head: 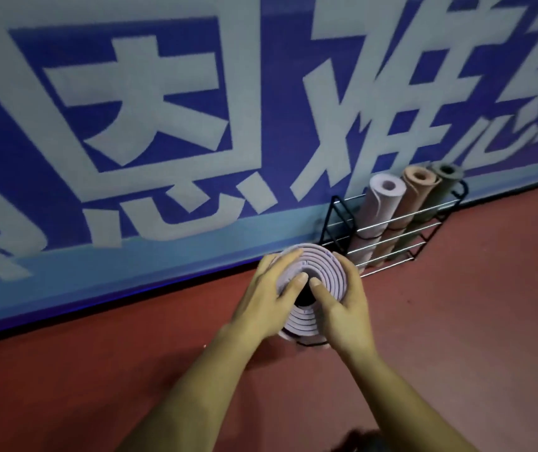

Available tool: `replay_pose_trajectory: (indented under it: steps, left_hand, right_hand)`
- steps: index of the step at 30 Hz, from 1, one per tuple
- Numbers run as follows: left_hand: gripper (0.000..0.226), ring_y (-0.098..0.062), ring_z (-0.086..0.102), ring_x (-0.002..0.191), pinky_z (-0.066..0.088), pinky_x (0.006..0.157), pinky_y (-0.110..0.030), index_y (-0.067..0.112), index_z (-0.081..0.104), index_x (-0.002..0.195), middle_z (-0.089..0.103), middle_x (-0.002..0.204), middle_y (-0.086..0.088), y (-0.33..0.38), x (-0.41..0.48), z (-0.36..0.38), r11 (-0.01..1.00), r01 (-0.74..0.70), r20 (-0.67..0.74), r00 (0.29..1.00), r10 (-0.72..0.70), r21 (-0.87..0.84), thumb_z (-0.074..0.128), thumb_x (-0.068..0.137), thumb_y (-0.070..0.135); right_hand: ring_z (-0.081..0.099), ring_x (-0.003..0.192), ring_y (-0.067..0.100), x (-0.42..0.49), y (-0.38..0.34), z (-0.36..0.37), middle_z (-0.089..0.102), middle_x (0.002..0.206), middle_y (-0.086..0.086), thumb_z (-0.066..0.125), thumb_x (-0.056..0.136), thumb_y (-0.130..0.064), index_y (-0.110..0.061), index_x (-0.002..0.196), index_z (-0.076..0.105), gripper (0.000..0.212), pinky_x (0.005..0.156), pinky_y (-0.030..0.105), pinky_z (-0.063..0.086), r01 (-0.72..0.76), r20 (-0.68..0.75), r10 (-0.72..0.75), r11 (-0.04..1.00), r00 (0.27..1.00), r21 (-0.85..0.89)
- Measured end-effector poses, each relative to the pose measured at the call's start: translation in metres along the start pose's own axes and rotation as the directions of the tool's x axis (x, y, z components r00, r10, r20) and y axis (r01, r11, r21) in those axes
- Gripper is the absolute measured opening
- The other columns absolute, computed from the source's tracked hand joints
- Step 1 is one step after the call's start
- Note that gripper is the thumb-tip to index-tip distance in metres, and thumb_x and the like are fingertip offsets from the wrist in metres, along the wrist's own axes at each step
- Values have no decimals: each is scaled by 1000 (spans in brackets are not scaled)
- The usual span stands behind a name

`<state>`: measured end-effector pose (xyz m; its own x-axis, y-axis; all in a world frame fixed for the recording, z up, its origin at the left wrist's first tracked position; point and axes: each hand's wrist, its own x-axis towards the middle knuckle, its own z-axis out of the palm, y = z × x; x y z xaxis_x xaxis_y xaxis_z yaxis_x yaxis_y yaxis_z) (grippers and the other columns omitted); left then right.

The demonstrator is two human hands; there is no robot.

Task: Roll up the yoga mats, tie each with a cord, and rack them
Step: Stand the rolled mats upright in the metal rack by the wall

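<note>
Mat: a lilac mat (315,263), rolled tight, stands on end near the left end of the rack, its spiral end and dark hollow facing up at me.
Left hand (269,296): laid over the left of the roll's end, fingers bent across the coils and over the rim, thumb tip at the edge of the hollow, gripping.
Right hand (342,305): clasps the right side, fingers wrapped round the outside, thumb lying on the coils, its tip at the hollow just beside the other thumb.
Under the roll: a thin black line at its near edge; cord or rack wire, I cannot tell.
Rack (334,203): black wire frame with silver bars, against the wall.
In the rack: three rolls leaning side by side, lilac (385,190), tan (419,181), olive (445,172).
Wall (163,125): blue with big pale characters.
Floor (457,321): red.
</note>
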<state>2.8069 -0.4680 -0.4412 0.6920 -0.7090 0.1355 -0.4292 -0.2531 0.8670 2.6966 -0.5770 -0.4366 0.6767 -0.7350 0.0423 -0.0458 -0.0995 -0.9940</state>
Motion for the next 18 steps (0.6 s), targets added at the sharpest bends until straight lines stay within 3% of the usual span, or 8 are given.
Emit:
replay_pose_trajectory:
  steps: [6, 10, 14, 18]
  left_hand:
    - [38, -2, 51, 125, 38, 107, -21, 38, 58, 135, 52, 133, 10, 98, 107, 60, 996, -83, 55, 995, 81, 38, 46, 100, 49]
    - [32, -4, 50, 126, 39, 107, -26, 44, 55, 133, 51, 136, 12, 156, 177, 93, 994, -86, 68, 994, 81, 67, 41, 104, 48]
    - [35, -9, 50, 127, 43, 107, -34, 46, 50, 135, 51, 137, 9, 213, 244, 114, 990, -94, 66, 994, 88, 106, 35, 104, 53]
    - [37, -15, 53, 123, 45, 104, -37, 44, 50, 136, 52, 135, 4, 262, 297, 124, 981, -115, 71, 992, 105, 156, 32, 105, 54]
  right_hand:
    - [56, 125, 0, 92, -54, -105, 59, 135, -19, 67, 81, -34, -39, 136, 52, 56, 111, 38, 45, 51, -93, -56, 997, 994, -54]
    - [55, 116, -10, 161, -89, -165, 58, 127, -26, 64, 78, -33, -34, 135, 54, 57, 106, 30, 46, 46, -112, -52, 997, 992, -57]
    - [54, 120, -1, 224, -128, -216, 56, 131, -19, 66, 91, -21, -28, 140, 52, 52, 106, 27, 42, 59, -86, -65, 996, 994, -73]
    - [55, 103, -15, 274, -158, -252, 56, 117, -27, 62, 95, -17, -31, 140, 51, 49, 93, 15, 42, 77, -103, -87, 992, 991, -95]
